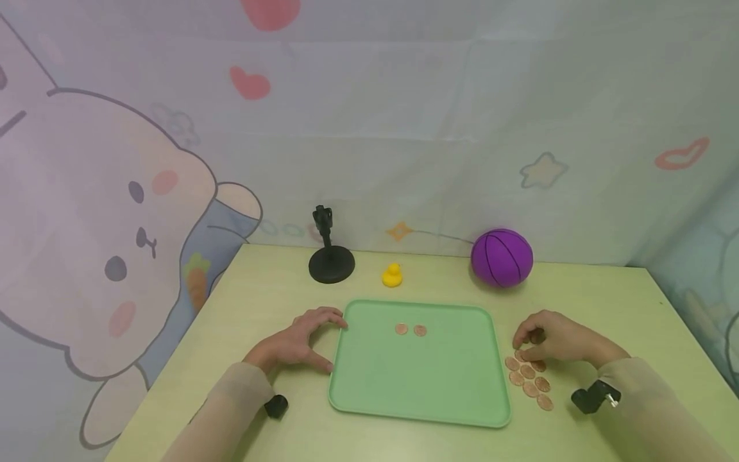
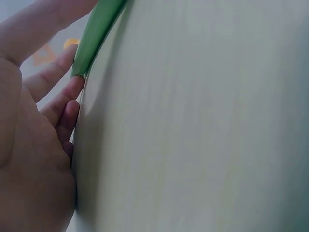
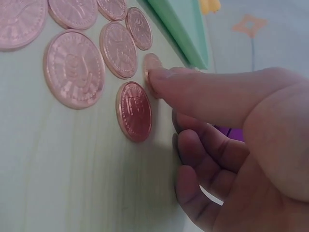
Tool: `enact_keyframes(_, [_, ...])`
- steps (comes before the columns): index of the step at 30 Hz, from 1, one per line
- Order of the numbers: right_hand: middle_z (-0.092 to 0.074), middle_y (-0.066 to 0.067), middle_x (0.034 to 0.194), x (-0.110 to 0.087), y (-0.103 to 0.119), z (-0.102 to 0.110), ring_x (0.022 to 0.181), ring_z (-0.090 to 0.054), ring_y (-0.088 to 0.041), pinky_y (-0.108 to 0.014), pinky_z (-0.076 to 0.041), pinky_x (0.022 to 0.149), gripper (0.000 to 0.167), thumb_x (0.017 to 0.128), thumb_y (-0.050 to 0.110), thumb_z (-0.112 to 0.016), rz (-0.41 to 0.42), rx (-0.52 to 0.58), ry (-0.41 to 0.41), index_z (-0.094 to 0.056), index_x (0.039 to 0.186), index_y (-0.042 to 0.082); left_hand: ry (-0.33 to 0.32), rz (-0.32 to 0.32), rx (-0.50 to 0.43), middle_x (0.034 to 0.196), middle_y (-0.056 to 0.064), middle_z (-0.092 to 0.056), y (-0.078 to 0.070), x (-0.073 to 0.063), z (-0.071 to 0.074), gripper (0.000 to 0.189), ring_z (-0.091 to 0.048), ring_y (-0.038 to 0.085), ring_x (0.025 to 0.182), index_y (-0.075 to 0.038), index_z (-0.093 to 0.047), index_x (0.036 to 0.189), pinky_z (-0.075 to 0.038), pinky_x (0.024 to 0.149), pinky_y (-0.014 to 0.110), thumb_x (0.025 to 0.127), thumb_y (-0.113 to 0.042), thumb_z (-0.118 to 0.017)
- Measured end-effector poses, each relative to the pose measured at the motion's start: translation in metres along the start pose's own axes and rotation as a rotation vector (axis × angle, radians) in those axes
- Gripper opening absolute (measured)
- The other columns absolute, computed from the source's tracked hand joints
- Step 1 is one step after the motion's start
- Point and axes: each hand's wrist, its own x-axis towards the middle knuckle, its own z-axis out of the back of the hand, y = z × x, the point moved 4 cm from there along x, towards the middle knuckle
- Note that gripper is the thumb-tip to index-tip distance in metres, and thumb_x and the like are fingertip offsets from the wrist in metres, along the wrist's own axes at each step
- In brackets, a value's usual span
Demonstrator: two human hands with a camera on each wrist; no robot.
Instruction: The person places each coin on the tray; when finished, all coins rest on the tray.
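We list, left to right: one left hand, fingers spread at the rim of a green tray; two coins inside; further coins on the table; one right hand, thumb on a coin, whether clamped we cannot tell.

The tray is positioned on the table. Two coins are placed side by side in its far half. Further coins are grouped to its right, near the right hand. The left hand is located at the tray's left edge. Behind, a stand, duck and ball are arranged left to right.
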Motion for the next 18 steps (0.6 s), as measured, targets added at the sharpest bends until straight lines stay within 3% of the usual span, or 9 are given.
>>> enact_keyframes(5, [-0.068, -0.008, 0.067, -0.0006, 0.0007, -0.0006, 0.055, -0.064, -0.016, -0.025, -0.051, 0.059, 0.006, 0.094, 0.005, -0.076, 0.018, 0.032, 0.011, -0.075, 0.099, 0.004, 0.003, 0.001, -0.003, 0.159, 0.004, -0.043, 0.0004, 0.001, -0.0003, 0.075, -0.03, 0.037, 0.148, -0.027, -0.061, 0.137, -0.009, 0.12, 0.068, 0.072, -0.036, -0.096])
enact_keyframes(13, [-0.068, -0.003, 0.074, -0.0016, 0.0017, 0.0003, 0.06, -0.061, -0.01, -0.024, -0.049, 0.062, 0.014, 0.088, 0.004, -0.081, -0.002, 0.005, -0.013, -0.076, 0.101, 0.006, 0.0, 0.001, -0.011, 0.158, 0.004, -0.043, 0.0003, 0.0003, -0.0005, 0.075, -0.03, 0.037, 0.148, -0.027, -0.061, 0.136, -0.01, 0.119, 0.068, 0.071, -0.036, -0.097])
enact_keyframes(18, [-0.067, -0.004, 0.071, -0.0015, -0.0004, 0.0013, 0.057, -0.063, -0.014, -0.024, -0.05, 0.061, 0.013, 0.089, 0.003, -0.079, -0.003, 0.023, 0.0, -0.075, 0.102, 0.006, -0.001, -0.001, -0.009, 0.158, 0.004, -0.044, -0.0008, 0.0005, 0.0002, 0.075, -0.031, 0.037, 0.148, -0.026, -0.062, 0.136, -0.01, 0.119, 0.069, 0.071, -0.036, -0.097])
